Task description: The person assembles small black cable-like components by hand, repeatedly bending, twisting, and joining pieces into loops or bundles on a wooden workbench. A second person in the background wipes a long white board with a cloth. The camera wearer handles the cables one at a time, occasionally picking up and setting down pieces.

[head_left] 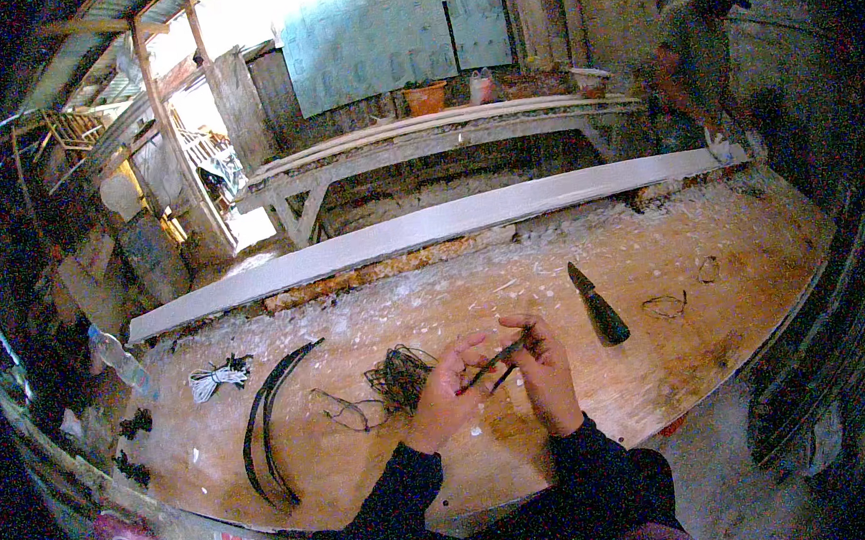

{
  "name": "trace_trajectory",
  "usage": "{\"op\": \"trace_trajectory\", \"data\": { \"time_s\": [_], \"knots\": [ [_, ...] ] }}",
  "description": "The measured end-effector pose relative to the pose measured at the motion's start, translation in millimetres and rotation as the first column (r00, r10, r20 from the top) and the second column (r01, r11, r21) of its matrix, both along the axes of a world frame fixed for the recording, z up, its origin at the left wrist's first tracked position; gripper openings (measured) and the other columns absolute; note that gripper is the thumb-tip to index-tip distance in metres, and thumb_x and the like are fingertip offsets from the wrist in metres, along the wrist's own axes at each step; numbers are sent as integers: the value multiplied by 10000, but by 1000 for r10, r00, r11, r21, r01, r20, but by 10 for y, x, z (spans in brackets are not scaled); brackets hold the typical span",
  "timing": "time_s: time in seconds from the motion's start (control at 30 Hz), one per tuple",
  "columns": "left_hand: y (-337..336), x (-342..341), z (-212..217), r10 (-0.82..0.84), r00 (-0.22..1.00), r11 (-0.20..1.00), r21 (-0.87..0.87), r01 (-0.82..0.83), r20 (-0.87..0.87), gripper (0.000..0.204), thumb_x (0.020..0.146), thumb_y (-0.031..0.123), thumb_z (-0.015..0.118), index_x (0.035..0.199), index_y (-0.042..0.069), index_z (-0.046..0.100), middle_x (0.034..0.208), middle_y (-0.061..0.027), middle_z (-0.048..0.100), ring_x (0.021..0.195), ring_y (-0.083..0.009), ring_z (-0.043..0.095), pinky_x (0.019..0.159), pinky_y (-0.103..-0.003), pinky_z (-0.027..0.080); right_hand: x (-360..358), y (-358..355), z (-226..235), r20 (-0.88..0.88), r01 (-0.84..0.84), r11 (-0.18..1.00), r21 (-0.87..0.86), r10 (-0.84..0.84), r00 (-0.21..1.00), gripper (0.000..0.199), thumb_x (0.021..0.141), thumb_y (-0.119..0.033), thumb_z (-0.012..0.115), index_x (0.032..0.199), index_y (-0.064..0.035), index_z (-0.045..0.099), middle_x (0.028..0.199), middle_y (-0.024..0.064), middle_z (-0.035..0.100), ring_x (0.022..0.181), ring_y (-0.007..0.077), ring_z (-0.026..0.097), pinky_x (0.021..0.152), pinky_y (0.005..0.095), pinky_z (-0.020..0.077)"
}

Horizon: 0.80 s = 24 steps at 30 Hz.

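Both my hands meet over the front middle of a plywood table (368, 495). Between them stretches a thin dark strip (499, 363), its material too small to make out. My left hand (446, 389) grips one end with bent fingers, and my right hand (545, 367) pinches the other between thumb and fingers. Just left of my left hand lies a tangled bundle of dark cord (398, 378). Right of my right hand rests a knife (599, 307) with a thick dark handle, its blade pointing away. Farther left are curved black strips (263, 422) and a tied bundle of white cord (219, 378).
A long white board (429, 225) spans the table's far edge, where a gloved person (704, 60) stands at the right end. Behind it is a bench (424, 145) with long strips and an orange pot (426, 98). A clear bottle (123, 360) lies at far left. Wire loops (666, 304) lie at right.
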<state>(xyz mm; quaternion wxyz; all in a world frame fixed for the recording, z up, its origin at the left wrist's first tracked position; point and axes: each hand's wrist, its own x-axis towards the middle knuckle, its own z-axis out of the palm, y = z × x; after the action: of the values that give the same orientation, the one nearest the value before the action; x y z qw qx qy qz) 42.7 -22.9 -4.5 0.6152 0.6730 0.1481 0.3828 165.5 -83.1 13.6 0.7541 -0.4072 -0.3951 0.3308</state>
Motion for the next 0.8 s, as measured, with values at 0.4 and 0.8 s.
{"op": "trace_trajectory", "data": {
  "time_s": [0.4, 0.8],
  "knots": [
    [158, -120, -6, 401, 916, 891, -239, -386, 18, 236, 768, 10, 568, 1002, 29, 549, 855, -18, 560, 722, -84, 527, 635, -200, 428, 163, -67, -13, -427, -401, 905, 144, 422, 799, 186, 800, -90, 495, 966, -13, 527, 798, 65, 566, 678, 182, 569, 757, 345, 472],
    [220, -133, -62, 270, 963, 902, -353, -250, 9, 381, 766, -26, 560, 1123, 33, 443, 806, -63, 589, 633, -110, 554, 517, -212, 443, 267, -450, 334, 298, -355, 927, -117, 374, 878, 209, 811, -135, 577, 957, 10, 613, 894, 112, 626, 805, 199, 601, 744, 302, 470]
  ]
}}
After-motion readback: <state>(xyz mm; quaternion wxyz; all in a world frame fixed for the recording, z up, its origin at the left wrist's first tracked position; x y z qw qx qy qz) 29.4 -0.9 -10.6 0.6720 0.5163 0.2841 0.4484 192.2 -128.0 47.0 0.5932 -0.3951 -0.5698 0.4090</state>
